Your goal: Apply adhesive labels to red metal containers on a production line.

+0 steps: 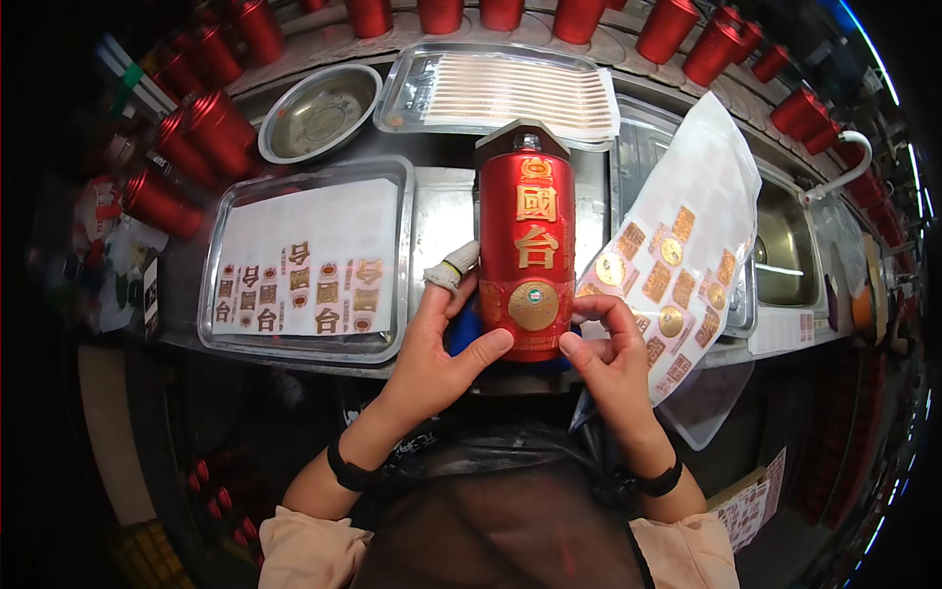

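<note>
A glossy red bottle [530, 260] with large gold lettering and a round gold medallion decal [534, 305] lies in front of me, its dark end pointing away. My left hand [444, 339] curves along the bottle's left side, thumb on its lower front. A white cover [452, 266] wraps one of its fingers. At the lower right side, my right hand [613, 344] has its thumb and index finger closed against the bottle beside the medallion. Whether those fingers also pinch a thin film there is too small to tell. Something blue shows partly behind the bottle.
On the left, a metal tray [404, 221] holds a sheet of gold lettering decals. A large decal sheet [677, 245] leans at right, near a sink [790, 240]. Behind are a round metal bowl [321, 113] and a tray of striped strips [520, 88]. Red bottles [670, 27] line the conveyor.
</note>
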Available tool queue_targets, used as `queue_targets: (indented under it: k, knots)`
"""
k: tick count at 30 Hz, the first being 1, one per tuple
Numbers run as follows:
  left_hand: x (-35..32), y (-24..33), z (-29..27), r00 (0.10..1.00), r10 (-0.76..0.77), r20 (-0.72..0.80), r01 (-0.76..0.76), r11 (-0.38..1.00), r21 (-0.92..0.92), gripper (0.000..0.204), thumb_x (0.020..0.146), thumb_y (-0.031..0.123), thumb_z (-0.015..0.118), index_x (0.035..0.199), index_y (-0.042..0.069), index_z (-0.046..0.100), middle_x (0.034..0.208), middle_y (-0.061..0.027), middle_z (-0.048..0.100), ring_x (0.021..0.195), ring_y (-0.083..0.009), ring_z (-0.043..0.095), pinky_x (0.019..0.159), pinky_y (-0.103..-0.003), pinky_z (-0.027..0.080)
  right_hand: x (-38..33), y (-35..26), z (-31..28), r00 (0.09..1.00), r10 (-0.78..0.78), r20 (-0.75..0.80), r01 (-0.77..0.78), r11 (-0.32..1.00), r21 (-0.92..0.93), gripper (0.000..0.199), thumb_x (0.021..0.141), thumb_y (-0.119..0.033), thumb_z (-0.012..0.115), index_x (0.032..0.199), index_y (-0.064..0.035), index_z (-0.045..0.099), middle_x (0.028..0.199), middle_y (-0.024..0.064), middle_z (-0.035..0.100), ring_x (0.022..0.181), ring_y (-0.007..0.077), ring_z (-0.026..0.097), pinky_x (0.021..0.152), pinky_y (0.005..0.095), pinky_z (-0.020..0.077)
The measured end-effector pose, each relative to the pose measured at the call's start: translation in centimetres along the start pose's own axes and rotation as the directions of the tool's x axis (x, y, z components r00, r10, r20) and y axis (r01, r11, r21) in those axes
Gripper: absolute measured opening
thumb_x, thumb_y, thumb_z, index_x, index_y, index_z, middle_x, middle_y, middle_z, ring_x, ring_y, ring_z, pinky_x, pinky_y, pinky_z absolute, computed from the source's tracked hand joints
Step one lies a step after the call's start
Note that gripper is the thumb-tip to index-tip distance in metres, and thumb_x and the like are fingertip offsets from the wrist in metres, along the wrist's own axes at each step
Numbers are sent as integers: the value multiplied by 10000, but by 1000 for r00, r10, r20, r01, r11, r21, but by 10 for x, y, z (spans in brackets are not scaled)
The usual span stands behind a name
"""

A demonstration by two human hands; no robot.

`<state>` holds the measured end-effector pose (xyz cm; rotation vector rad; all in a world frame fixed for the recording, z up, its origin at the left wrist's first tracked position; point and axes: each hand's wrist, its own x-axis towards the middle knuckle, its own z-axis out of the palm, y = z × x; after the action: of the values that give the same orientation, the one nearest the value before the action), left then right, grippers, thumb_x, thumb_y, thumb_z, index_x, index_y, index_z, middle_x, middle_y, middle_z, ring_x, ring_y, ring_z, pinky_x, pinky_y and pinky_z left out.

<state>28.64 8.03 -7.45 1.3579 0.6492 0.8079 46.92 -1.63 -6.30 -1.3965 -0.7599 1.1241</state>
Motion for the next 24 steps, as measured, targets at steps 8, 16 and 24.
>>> queue_targets:
  k: [8, 16, 24]
  knots:
    - [-1, -3, -8, 997, -62, 43, 69, 980, -188, 656, 959, 59, 532, 1509, -5, 180, 1541, -139, 280, 1439, -240, 266, 1164, -361, 214, -1, -6, -6, 997, 68, 25, -69, 997, 41, 365, 896, -74, 641, 1230, -18, 505, 1148, 36, 548, 743, -3, 533, 683, 142, 422]
    - [1, -4, -12, 996, -60, 70, 74, 973, -217, 638, 959, 30, 516, 1509, 7, 193, 1543, -138, 276, 1440, -234, 264, 1164, -354, 213, 1, -6, -7, 996, 77, 42, -78, 997, 5, 305, 921, -62, 582, 1216, -18, 516, 1125, 24, 533, 753, 6, 521, 685, 152, 423]
    - [-1, -4, 2, 997, -3, -72, 7, 999, 54, 765, 876, 232, 711, 1460, -3, 276, 1473, -187, 386, 1387, -314, 382, 1159, -410, 146, 1, -1, 5, 1000, 6, -25, -7, 999, -35, 427, 855, -79, 713, 1198, -30, 463, 1125, 47, 506, 648, -21, 492, 568, 133, 392]
